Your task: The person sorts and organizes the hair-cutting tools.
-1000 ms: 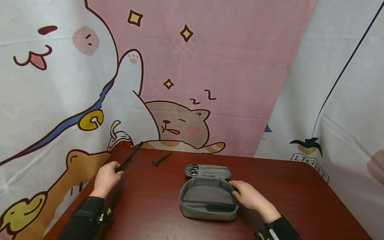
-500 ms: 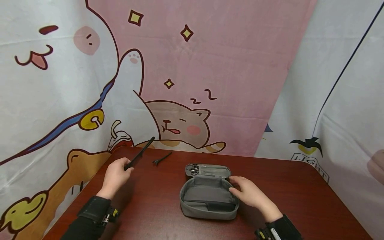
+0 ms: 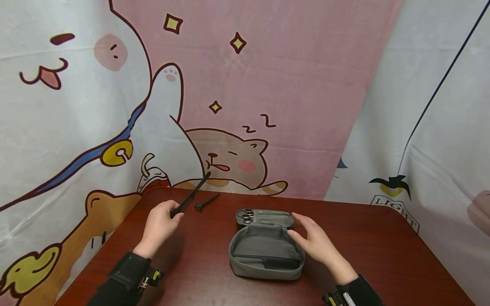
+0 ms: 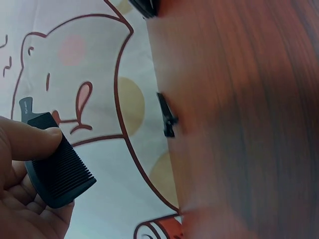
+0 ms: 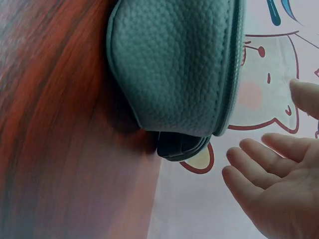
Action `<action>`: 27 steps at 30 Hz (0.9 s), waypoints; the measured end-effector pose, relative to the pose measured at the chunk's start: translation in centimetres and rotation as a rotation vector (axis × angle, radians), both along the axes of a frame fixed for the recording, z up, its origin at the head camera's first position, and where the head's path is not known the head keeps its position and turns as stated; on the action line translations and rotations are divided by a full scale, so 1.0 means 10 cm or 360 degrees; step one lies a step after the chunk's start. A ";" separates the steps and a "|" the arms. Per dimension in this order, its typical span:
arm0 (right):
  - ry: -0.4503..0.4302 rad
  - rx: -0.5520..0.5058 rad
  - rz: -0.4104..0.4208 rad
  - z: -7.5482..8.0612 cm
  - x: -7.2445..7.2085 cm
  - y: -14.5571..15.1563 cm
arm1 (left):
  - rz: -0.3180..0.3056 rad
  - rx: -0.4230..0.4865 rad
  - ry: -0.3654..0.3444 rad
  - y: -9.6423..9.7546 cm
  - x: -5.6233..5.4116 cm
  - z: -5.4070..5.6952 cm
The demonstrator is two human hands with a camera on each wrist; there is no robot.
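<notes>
At the left of my head view, the left hand [image 3: 158,225] reaches over a reddish-brown wooden table [image 3: 199,259]. Its thumb and curled fingers pinch a black comb [image 4: 62,164], raised and slanting away toward the far right; my left wrist view shows its fine teeth. Just right of the comb, near the table's far edge, I see a small dark clip [image 3: 206,202] lying with its forked end toward the near left.

Right of the middle sits a gray case [image 3: 264,272], its lid folded back on the far side. Small silver scissors [image 3: 248,216] lie in the lid's left part. At the case's right edge, the right hand [image 3: 319,248] holds nothing: its fingers are extended, thumb well apart. My right wrist view shows a gap between these fingers and the case's pebbled side. Behind everything hangs a cartoon-printed cloth [image 3: 298,85].
</notes>
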State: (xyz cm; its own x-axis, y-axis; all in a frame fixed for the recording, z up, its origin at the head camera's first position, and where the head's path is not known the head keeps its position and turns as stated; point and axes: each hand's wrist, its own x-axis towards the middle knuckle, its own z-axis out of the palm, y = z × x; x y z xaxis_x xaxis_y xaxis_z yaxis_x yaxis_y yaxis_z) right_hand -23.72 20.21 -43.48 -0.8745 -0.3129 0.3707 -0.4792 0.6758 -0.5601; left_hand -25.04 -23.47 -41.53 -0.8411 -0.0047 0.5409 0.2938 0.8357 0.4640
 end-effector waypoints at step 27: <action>-0.0086 -0.0631 0.0175 0.13 0.12 -0.40 | -0.0244 0.0037 0.0277 0.82 0.24 0.13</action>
State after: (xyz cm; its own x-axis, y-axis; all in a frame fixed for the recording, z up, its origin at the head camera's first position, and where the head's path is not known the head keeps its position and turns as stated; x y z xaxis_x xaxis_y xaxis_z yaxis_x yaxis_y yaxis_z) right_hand -22.52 16.17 -42.14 -0.8652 -0.2477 0.4360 -0.4995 0.3489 -0.7930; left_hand -22.68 -15.28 -40.26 -0.7271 0.1019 0.6789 0.4937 0.7648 0.4139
